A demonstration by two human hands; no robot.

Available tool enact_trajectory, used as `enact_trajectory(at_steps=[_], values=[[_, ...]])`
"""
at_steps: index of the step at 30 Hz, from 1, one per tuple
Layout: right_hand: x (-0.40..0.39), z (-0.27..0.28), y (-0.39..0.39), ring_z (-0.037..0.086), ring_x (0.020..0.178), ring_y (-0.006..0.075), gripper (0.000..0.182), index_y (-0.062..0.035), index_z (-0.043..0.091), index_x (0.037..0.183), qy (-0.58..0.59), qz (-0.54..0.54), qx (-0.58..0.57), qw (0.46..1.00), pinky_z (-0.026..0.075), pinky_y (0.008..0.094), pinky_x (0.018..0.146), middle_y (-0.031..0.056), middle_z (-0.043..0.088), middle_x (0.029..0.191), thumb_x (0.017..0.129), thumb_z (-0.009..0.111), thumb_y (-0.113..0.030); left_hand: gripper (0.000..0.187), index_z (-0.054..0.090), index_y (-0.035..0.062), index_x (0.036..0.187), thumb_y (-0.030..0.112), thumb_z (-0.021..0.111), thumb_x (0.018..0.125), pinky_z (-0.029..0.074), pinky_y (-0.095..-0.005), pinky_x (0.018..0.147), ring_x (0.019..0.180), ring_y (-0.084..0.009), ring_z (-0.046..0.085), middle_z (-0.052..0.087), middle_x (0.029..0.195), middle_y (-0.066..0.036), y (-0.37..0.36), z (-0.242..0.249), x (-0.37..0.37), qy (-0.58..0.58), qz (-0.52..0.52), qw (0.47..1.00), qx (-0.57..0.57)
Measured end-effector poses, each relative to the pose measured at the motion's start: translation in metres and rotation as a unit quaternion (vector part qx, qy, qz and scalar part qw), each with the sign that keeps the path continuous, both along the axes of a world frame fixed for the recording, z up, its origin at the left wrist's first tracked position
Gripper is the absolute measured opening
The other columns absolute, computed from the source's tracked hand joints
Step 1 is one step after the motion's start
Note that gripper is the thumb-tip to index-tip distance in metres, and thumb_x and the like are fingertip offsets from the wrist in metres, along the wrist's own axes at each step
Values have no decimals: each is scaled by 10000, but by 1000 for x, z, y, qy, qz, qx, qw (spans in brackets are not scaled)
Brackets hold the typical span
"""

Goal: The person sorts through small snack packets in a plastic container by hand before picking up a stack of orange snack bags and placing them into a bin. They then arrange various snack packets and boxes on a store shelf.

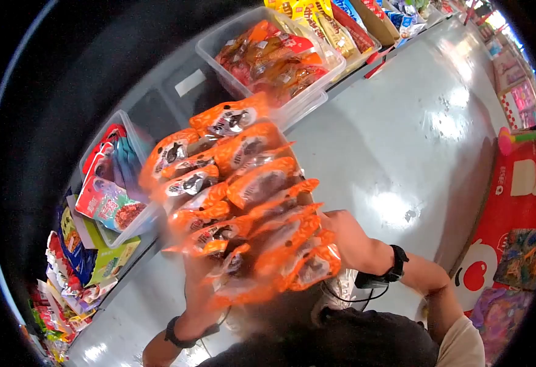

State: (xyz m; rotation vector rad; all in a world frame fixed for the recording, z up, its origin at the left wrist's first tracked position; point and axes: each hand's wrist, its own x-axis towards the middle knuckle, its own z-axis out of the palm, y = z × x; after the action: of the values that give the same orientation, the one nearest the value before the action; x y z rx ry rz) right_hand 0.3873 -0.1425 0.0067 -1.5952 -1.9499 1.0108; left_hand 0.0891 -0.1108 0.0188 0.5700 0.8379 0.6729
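Many orange snack packets (262, 183) with clear windows and dark print stand packed in rows in front of me. They fill a container whose walls are mostly hidden, with only a thin edge showing along the right side. My left hand (199, 284) grips the near left side, blurred and partly covered by packets. On the right side, my right hand (344, 235) is closed against the container, its fingertips out of sight behind the load. The far packets overlap the dark shelf between two clear bins.
A clear bin (332, 68) of reddish-brown packets stands at the far end. To the left is another clear bin (135, 235) with red and teal packets. Colourful snack bags (75, 275) line the lower left. Grey floor lies rightward, with a red display (518, 189) beyond.
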Motion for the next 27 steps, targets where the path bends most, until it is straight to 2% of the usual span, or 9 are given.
enact_trajectory(at_steps=[3, 5, 7, 9, 11, 12, 16, 24, 27], values=[[0, 12, 18, 650, 714, 451, 1075, 25, 139, 1550, -17, 3, 5, 1000, 523, 501, 660, 240, 662, 817, 779, 782, -356, 751, 132, 49, 1539, 113, 609, 962, 574, -498, 955, 1301, -408, 511, 403, 1470, -190, -2, -12, -7, 104, -4, 983, 152], [1, 8, 29, 651, 700, 439, 1078, -30, 145, 1570, 4, -5, 39, 999, 523, 494, 652, 217, 669, 820, 771, 796, -347, 610, 242, -27, 1503, 111, 546, 992, 589, -467, 937, 1182, -379, 612, 511, 1376, -175, 8, -10, -10, 116, -49, 983, 133], [1, 11, 43, 648, 679, 409, 1059, -59, 185, 1572, -6, -38, 50, 998, 524, 478, 643, 196, 658, 791, 768, 812, -342, 547, 460, 23, 1300, 456, 535, 974, 499, -493, 966, 952, -264, 667, 608, 1180, -96, 22, 16, 16, 275, -50, 942, 185], [2, 0, 52, 642, 674, 381, 975, -86, 216, 1571, 13, -43, 87, 995, 525, 461, 637, 181, 650, 822, 818, 787, -329, 551, 436, 10, 1336, 426, 523, 985, 499, -468, 919, 915, -260, 654, 631, 1144, -107, 35, 1, 19, 262, -5, 938, 227], [-5, -1, 64, 645, 681, 369, 892, -86, 252, 1558, 20, -116, 110, 987, 524, 456, 633, 175, 649, 876, 861, 761, -313, 588, 391, 3, 1390, 402, 529, 980, 492, -468, 927, 952, -271, 647, 596, 1260, -127, 50, -28, 7, 260, -36, 906, 331], [-11, -2, 68, 656, 781, 369, 851, -46, 274, 1535, 9, -153, 115, 981, 535, 448, 677, 186, 637, 962, 878, 750, -300, 697, 305, -39, 1496, 201, 618, 921, 488, -451, 1019, 1358, -277, 443, 403, 1448, -191, 48, -22, 20, 178, 31, 943, 278], [-44, -23, 85, 647, 898, 373, 844, 9, 257, 1517, 71, -218, 217, 949, 542, 446, 747, 193, 615, 1006, 877, 743, -247, 813, 190, -35, 1541, 263, 620, 918, 269, -519, 1182, 1411, -364, 375, 282, 1530, -238, 32, -16, 46, 193, 16, 900, 391], [-65, -29, 105, 614, 1069, 372, 893, 43, 154, 1538, 124, -211, 179, 953, 532, 428, 866, 217, 543, 1236, 856, 703, -136, 763, 232, -41, 1539, 330, 560, 959, 263, -516, 1186, 1459, -368, 308, 125, 1612, -242, 60, -30, 42, 248, 50, 873, 417], [-64, -37, 102, 616, 1095, 344, 859, 17, 174, 1543, 128, -188, 168, 959, 527, 419, 882, 197, 544, 1255, 875, 696, -120, 968, 28, -23, 1579, 305, 648, 911, 165, -528, 1215, 1486, -369, 264, 125, 1649, -190, 62, -32, 47, 246, 59, 886, 388]])
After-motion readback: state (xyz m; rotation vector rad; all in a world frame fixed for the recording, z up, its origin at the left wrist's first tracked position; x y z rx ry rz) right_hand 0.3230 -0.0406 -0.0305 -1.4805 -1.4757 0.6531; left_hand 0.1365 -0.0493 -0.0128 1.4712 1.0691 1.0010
